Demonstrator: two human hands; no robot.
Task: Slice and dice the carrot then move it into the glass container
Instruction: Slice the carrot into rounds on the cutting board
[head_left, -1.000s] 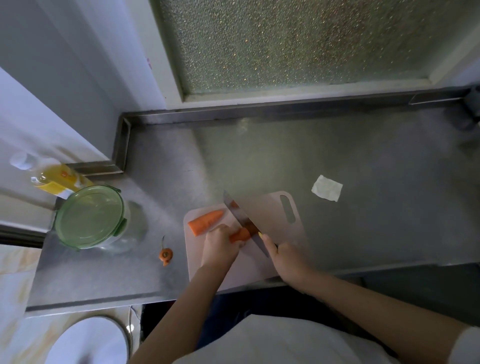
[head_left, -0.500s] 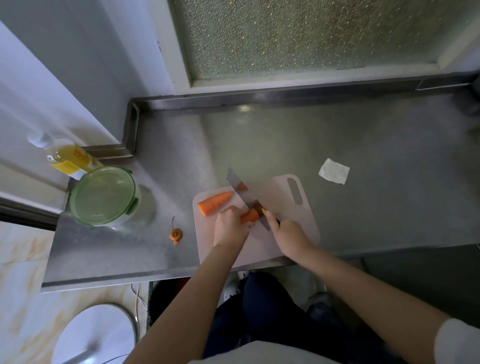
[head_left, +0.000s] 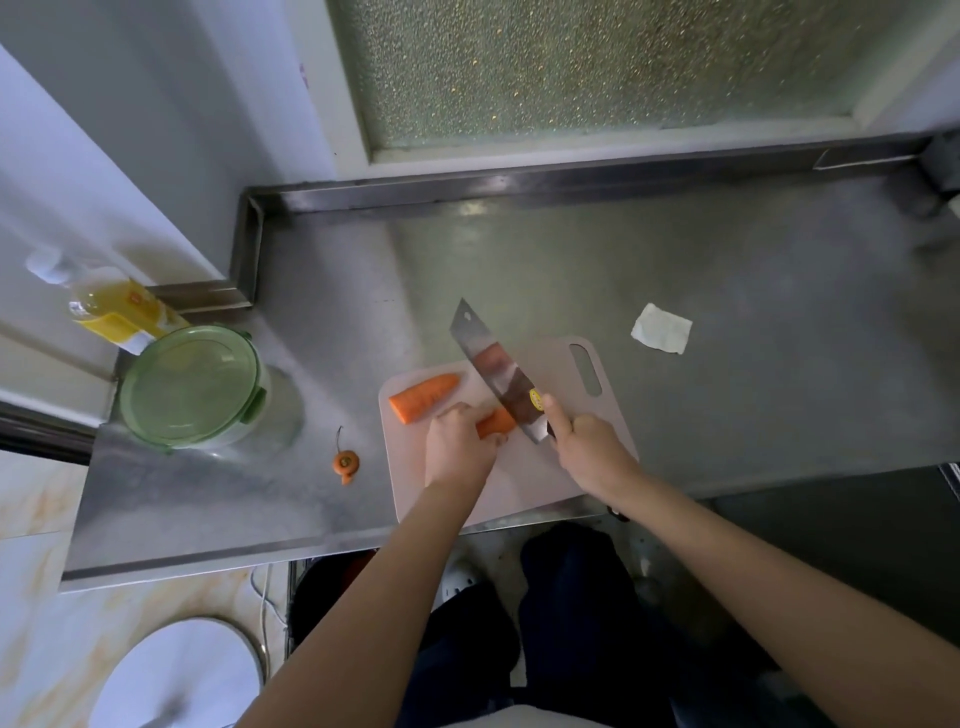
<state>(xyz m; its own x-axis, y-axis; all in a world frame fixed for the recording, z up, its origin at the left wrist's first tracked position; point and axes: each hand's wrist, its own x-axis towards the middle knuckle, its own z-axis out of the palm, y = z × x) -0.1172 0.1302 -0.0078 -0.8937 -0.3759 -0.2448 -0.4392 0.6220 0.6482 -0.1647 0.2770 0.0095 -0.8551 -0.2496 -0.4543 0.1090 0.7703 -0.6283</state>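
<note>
Your left hand (head_left: 457, 447) curls over a short orange carrot piece (head_left: 497, 422) on the pale pink plastic cutting board (head_left: 524, 483), its grip clamped on the stub so that only the right end shows past your fingers. Your right hand (head_left: 587, 441) has its grip closed round the dark handle of a broad steel cleaver (head_left: 493, 369) (forefinger stretched up along the blade beside a yellow sticker). The blade slants away from you toward the upper left, its edge meeting the exposed end of the held piece; whether it has entered the carrot cannot be told from this angle. A longer tapered orange carrot piece (head_left: 423, 397) lies free at the board's far left corner, just beyond your left knuckles, cut face to the left and tip to the right. The round glass container with a green clip lid (head_left: 192, 387) stands closed on the stainless steel tabletop (head_left: 727, 374), well left of the board, with a yellow oil bottle (head_left: 117, 312) just behind it. A small orange carrot top (head_left: 345, 462) lies on the tabletop between container and board, and a white paper scrap (head_left: 661, 328) sits to the right of the board's handle slot.
</note>
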